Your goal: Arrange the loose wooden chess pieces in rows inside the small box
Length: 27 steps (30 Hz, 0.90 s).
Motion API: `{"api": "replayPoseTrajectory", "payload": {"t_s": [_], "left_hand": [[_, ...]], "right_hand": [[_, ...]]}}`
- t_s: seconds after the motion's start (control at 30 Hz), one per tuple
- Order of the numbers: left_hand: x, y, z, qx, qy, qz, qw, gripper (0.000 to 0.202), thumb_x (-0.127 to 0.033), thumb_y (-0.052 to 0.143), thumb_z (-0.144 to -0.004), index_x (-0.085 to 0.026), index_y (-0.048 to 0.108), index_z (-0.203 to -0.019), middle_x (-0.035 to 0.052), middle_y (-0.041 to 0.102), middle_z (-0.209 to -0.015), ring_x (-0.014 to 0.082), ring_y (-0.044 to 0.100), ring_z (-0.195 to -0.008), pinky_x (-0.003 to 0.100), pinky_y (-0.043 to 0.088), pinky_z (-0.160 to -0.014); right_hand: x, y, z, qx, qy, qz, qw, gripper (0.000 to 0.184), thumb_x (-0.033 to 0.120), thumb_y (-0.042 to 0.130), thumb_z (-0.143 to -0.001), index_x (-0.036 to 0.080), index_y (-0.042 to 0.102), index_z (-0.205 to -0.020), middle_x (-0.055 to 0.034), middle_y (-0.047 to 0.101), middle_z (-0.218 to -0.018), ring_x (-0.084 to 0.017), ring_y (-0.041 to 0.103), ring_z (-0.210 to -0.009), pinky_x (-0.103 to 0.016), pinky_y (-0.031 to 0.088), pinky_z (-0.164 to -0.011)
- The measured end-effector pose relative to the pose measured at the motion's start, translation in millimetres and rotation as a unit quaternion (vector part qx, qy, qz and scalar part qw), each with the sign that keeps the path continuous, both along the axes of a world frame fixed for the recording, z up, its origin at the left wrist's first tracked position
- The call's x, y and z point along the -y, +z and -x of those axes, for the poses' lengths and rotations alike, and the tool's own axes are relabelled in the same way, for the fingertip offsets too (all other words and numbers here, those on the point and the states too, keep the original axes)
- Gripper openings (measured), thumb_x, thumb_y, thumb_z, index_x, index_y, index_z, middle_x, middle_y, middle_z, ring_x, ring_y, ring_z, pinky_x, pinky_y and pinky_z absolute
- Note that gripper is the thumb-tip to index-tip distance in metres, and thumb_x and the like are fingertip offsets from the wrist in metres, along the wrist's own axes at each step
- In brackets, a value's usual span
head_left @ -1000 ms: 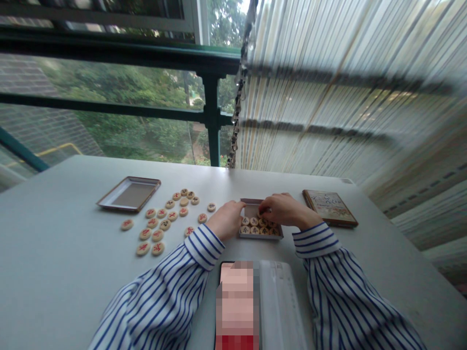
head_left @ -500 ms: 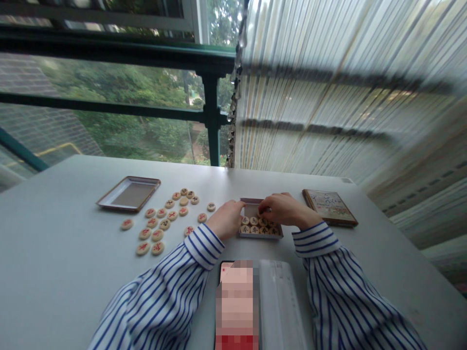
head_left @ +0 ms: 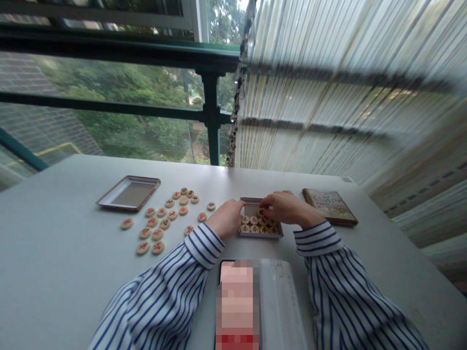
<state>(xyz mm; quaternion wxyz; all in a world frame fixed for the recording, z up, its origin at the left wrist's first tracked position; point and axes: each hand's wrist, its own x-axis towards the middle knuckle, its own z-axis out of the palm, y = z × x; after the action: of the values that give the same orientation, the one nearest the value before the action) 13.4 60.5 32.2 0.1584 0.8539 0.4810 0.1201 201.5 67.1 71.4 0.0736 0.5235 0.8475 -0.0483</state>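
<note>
A: Where is the box?

B: The small open box [head_left: 251, 210] sits on the white table [head_left: 73, 243], just right of the frame's centre, between the person's two hands.

A: What is in it?

B: Round pieces [head_left: 254, 229] with dark marks, lying face up. Four fill the row along the near wall, and a second row lies right behind them, partly under the right hand [head_left: 286, 208]. Toward the far left corner the grey-brown floor shows.

A: And the fingers?

B: The right hand's are bent down into the box, tips touching one more piece [head_left: 261, 212] behind the second row. Whether they pinch it or just press it, B cannot tell. The left hand [head_left: 226, 219] has its fingertips at the box's left wall; its grip is partly hidden, so B cannot tell how firm it is.

A: Any other container?

B: A shallow tray [head_left: 134, 195] with a brown rim and pale inner walls, left of centre in the frame. Between it and the left hand lie the loose pieces [head_left: 172, 215], mostly red-marked, some dark.

A: What is at the right?

B: A flat item [head_left: 330, 206] with a patterned top and brown edges, just beyond the right wrist.
</note>
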Motion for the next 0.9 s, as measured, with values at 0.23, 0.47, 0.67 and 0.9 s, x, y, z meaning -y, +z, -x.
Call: {"api": "replayPoseTrajectory", "payload": {"t_s": [0.23, 0.47, 0.67, 0.9], "left_hand": [[0.5, 1.7, -0.5, -0.001, 0.004, 0.006, 1.0, 0.04, -0.012, 0.043, -0.075, -0.014, 0.051, -0.114, 0.0115, 0.059, -0.107, 0.0199, 0.054, -0.102, 0.03, 0.041, -0.089], [-0.1, -1.0, -0.4, 0.0, 0.002, -0.007, 1.0, 0.04, -0.011, 0.042, -0.075, -0.013, 0.051, -0.114, 0.0116, 0.06, -0.104, 0.0201, 0.055, -0.1, 0.03, 0.041, -0.088], [0.7, 2.3, -1.0, -0.004, 0.005, 0.002, 1.0, 0.039, -0.012, 0.043, -0.075, -0.013, 0.051, -0.113, 0.0122, 0.059, -0.105, 0.0208, 0.055, -0.1, 0.031, 0.042, -0.087], [-1.2, 9.9, 4.6, 0.026, 0.028, -0.01, 0.999, 0.037, -0.015, 0.045, -0.076, -0.014, 0.052, -0.113, 0.0102, 0.059, -0.106, 0.0192, 0.055, -0.098, 0.029, 0.042, -0.087]], "right_hand": [[-2.4, 6.4, -9.2, -0.002, -0.027, -0.008, 1.0, 0.027, 0.029, 0.046, -0.077, 0.025, 0.066, -0.095, -0.0046, 0.068, -0.093, -0.02, 0.059, -0.088, -0.031, 0.036, -0.077], [-4.0, 3.7, -12.8, 0.001, -0.026, -0.014, 1.0, 0.027, 0.025, 0.046, -0.076, 0.027, 0.065, -0.095, -0.0035, 0.068, -0.092, -0.02, 0.059, -0.089, -0.032, 0.037, -0.077], [-4.0, 3.0, -13.7, -0.006, -0.022, -0.04, 0.999, 0.026, 0.026, 0.044, -0.077, 0.025, 0.065, -0.092, -0.0035, 0.068, -0.09, -0.02, 0.059, -0.087, -0.031, 0.038, -0.076], [-1.8, 6.8, -12.6, -0.015, -0.031, -0.113, 0.993, 0.027, 0.03, 0.04, -0.082, 0.023, 0.065, -0.092, -0.0045, 0.067, -0.087, -0.018, 0.059, -0.081, -0.027, 0.037, -0.07]]}}
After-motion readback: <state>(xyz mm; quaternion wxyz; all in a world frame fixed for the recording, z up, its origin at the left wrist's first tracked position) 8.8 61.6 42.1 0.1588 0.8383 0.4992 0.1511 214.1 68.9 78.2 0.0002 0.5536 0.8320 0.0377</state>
